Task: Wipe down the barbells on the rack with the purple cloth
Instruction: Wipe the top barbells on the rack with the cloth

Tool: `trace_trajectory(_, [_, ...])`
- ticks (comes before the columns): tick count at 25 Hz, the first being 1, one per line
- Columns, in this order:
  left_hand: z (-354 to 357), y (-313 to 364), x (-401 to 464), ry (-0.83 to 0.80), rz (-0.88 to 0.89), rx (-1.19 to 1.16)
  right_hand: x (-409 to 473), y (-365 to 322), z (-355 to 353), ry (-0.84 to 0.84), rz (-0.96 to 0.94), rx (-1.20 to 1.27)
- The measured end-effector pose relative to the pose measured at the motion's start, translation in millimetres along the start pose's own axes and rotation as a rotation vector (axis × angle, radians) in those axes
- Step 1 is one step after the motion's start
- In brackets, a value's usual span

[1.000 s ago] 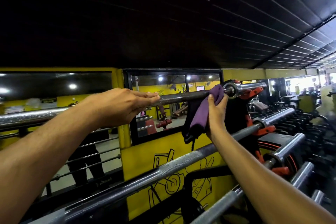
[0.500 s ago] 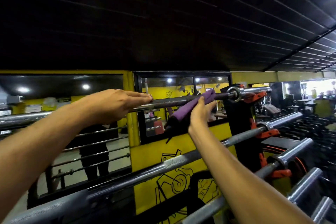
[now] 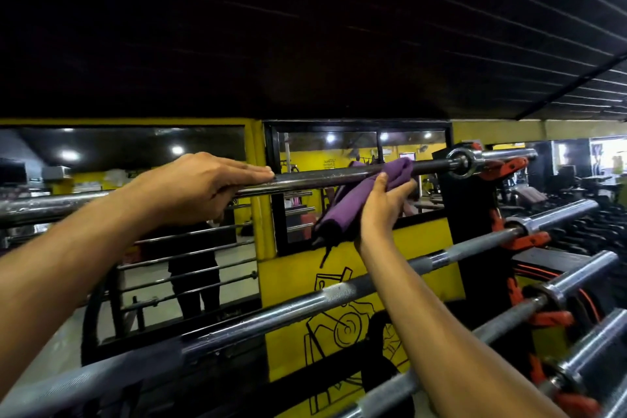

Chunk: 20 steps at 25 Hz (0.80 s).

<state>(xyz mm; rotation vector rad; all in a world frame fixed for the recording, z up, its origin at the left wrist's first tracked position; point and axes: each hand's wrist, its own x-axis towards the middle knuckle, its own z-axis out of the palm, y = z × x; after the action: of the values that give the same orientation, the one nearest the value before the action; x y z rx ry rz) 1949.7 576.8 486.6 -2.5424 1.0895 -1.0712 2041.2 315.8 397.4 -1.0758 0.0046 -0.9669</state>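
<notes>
The top barbell (image 3: 325, 176) runs level across the rack at head height. My left hand (image 3: 196, 187) rests on it, fingers straight over the shaft and thumb beneath. The purple cloth (image 3: 359, 197) is draped over the bar near its right collar, its dark end hanging down. My right hand (image 3: 381, 204) presses the cloth against the bar from below with fingers and thumb around the fabric. A second barbell (image 3: 339, 292) and a third barbell (image 3: 502, 319) lie on lower pegs.
The black rack upright (image 3: 471, 224) with orange-red pegs (image 3: 522, 241) stands at the right. Behind the bars are a yellow wall (image 3: 366, 268) and mirrors (image 3: 118, 153). A person's reflection (image 3: 193, 268) stands in the left mirror. Dumbbell racks (image 3: 600, 227) fill the far right.
My right hand slid the cloth left along the top bar, then back right toward the collar. My left hand stayed on the bar.
</notes>
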Motion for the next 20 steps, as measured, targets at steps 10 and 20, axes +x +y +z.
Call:
trace_trajectory(10, [-0.5,-4.1,-0.3,-0.007,0.004,0.02,-22.6,-51.6,-69.4,-0.197,-0.555,-0.175])
trace_trajectory(20, [-16.8,-37.6,-112.5,0.12,-0.325,0.284,20.6,-21.1,1.2,-0.418,-1.123,-0.991])
